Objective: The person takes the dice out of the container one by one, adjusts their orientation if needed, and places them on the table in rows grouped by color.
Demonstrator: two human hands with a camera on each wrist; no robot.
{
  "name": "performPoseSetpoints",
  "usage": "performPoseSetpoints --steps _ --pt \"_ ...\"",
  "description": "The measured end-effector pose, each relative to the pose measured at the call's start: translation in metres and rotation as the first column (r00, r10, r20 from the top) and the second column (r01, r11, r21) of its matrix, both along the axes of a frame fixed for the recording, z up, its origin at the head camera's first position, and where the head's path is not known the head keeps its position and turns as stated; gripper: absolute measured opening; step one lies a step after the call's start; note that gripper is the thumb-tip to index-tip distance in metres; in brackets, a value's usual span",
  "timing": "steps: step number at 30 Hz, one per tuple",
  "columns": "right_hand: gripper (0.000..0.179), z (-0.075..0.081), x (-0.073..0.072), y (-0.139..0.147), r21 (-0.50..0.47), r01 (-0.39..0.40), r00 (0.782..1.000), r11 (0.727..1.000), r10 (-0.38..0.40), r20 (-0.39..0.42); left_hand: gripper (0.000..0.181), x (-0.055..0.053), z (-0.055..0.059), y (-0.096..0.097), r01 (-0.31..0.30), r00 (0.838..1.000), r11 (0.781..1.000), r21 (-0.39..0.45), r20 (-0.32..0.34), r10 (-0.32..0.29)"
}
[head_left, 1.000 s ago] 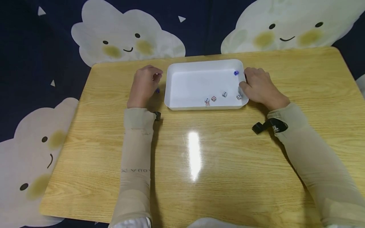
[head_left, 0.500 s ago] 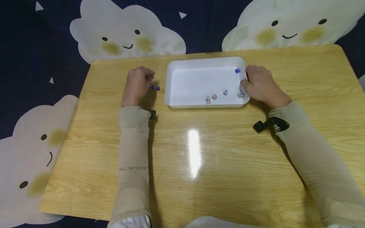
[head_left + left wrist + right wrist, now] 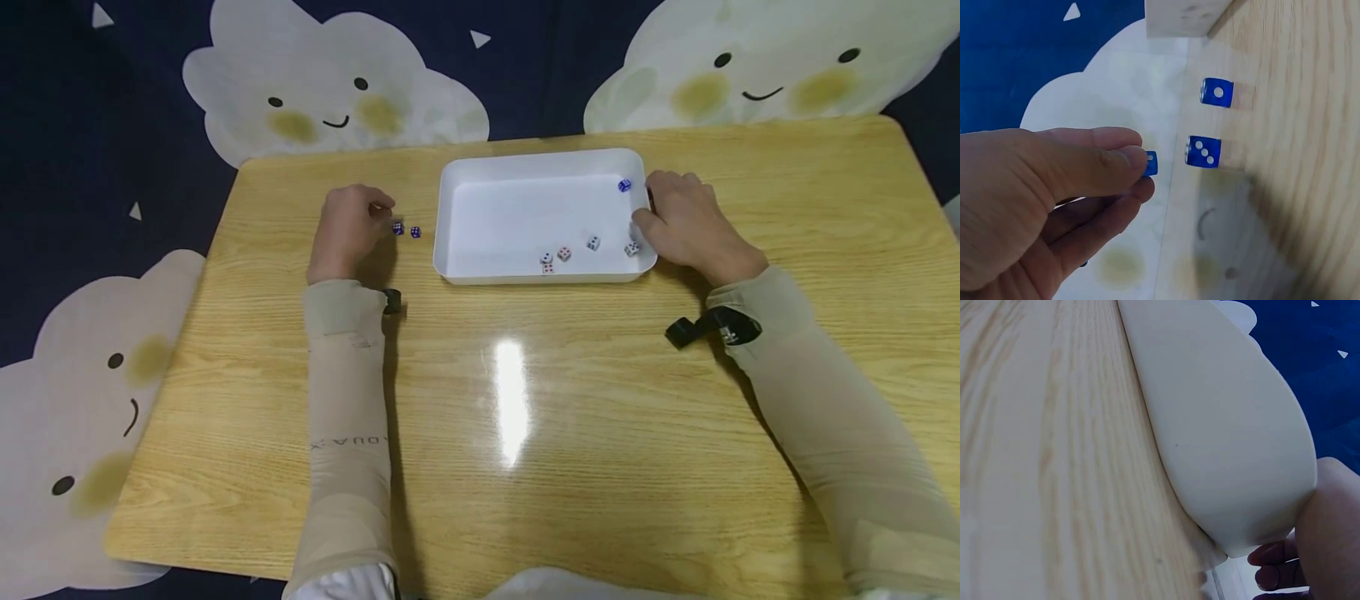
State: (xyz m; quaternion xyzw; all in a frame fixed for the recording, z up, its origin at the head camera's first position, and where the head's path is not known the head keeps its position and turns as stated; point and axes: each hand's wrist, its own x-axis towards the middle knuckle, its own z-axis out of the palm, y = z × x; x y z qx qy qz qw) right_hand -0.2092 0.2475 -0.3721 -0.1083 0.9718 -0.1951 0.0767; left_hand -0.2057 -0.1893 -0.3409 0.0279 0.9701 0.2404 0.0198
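My left hand pinches a small blue die between thumb and fingers, seen in the left wrist view; in the head view the hand hides it. Just right of those fingertips, two more blue dice stand on the table: the nearer die and, toward the tray, a second die. My right hand grips the right end of the white tray, its thumb at the rim. Inside the tray lie a blue die at the back right and several white dice along the front.
The wooden table extends around the tray, with a bright light reflection in its middle. Behind its far edge hangs a dark blue cloth printed with smiling clouds. Each wrist carries a small black camera mount.
My left hand has moved left, away from the tray, bringing a second blue die on the table into sight. The right hand keeps its grip on the tray.
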Motion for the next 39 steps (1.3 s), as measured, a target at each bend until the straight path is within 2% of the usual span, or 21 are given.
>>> performPoseSetpoints --steps 9,20,24,29,32,39 --pt "0.044 -0.002 -0.001 0.0 0.004 0.002 1.0 1.0 -0.002 0.002 0.027 0.002 -0.005 -0.01 -0.01 0.996 1.0 -0.005 0.084 0.01" --pt "0.046 -0.002 -0.001 0.001 0.002 0.0 1.0 1.0 0.0 0.005 0.037 0.0 -0.011 -0.013 -0.018 0.989 1.0 0.003 0.145 0.017" --pt "0.046 -0.003 -0.002 0.002 0.003 0.001 1.0 1.0 -0.001 0.002 0.032 0.001 -0.011 -0.012 -0.02 0.99 1.0 0.009 0.142 0.018" --pt "0.047 0.0 -0.002 0.006 -0.001 0.008 1.0 1.0 -0.008 0.003 0.028 0.001 -0.005 -0.008 -0.028 0.997 1.0 0.005 0.07 0.027" --pt "0.047 0.002 -0.002 0.007 -0.001 0.003 1.0 1.0 -0.003 0.003 0.027 -0.001 -0.004 -0.002 -0.031 1.0 0.999 0.011 0.005 0.031" --pt "0.043 0.001 0.0 0.003 -0.007 -0.011 1.0 1.0 0.011 0.002 0.027 -0.005 -0.003 0.023 -0.019 0.989 1.0 0.009 -0.147 0.02"
